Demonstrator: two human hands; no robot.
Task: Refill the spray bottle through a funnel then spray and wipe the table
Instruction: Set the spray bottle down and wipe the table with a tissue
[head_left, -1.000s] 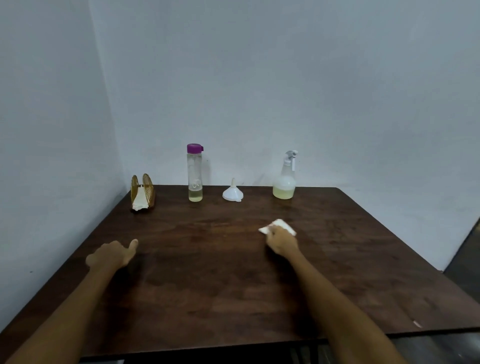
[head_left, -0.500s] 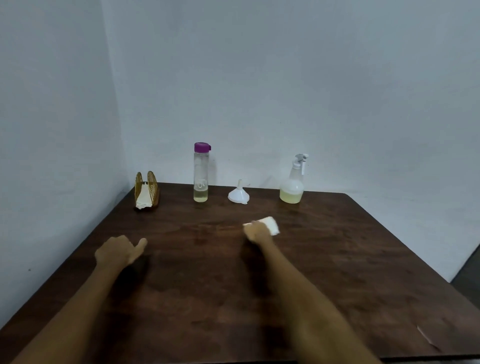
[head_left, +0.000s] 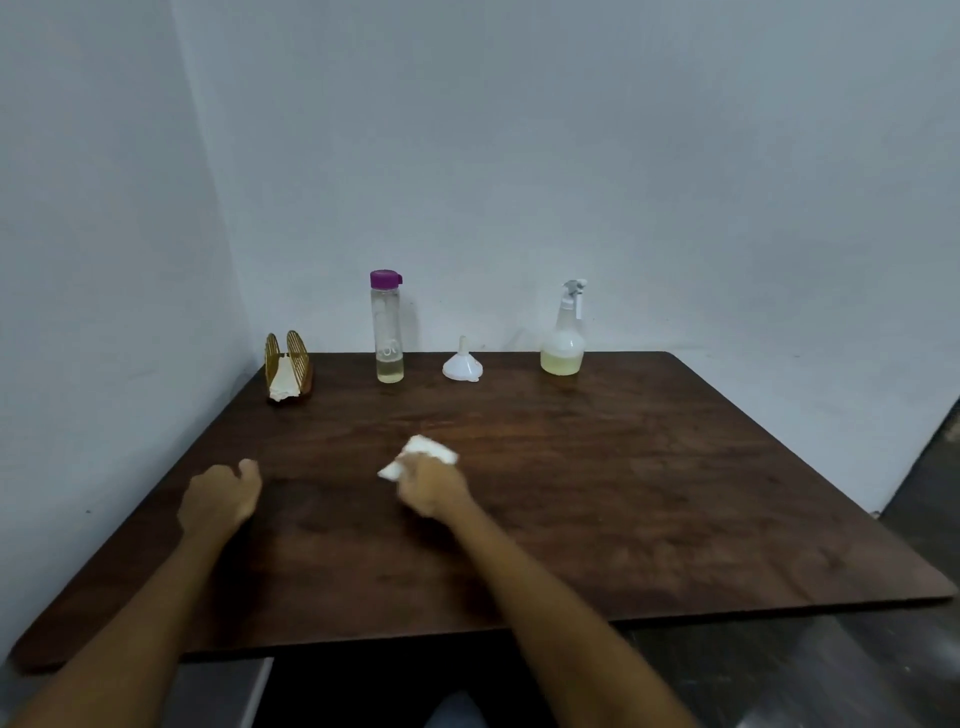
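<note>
My right hand (head_left: 434, 488) presses a crumpled white tissue (head_left: 423, 454) onto the dark wooden table (head_left: 649, 493) near its middle. My left hand (head_left: 221, 496) rests on the table to the left as a loose fist with the thumb out, holding nothing. At the back edge stand a clear spray bottle (head_left: 563, 338) with pale yellow liquid at its bottom, a white funnel (head_left: 462, 364) lying mouth down, and a tall clear bottle with a purple cap (head_left: 388, 327) holding a little liquid.
A golden wire napkin holder (head_left: 288, 366) with white napkins stands at the back left corner. Grey walls close the table in at the left and the back. Dark floor lies off the right edge.
My right hand has slid the tissue leftwards across the table, from right of centre towards my left hand. My left hand has stayed in place. The camera has shifted.
</note>
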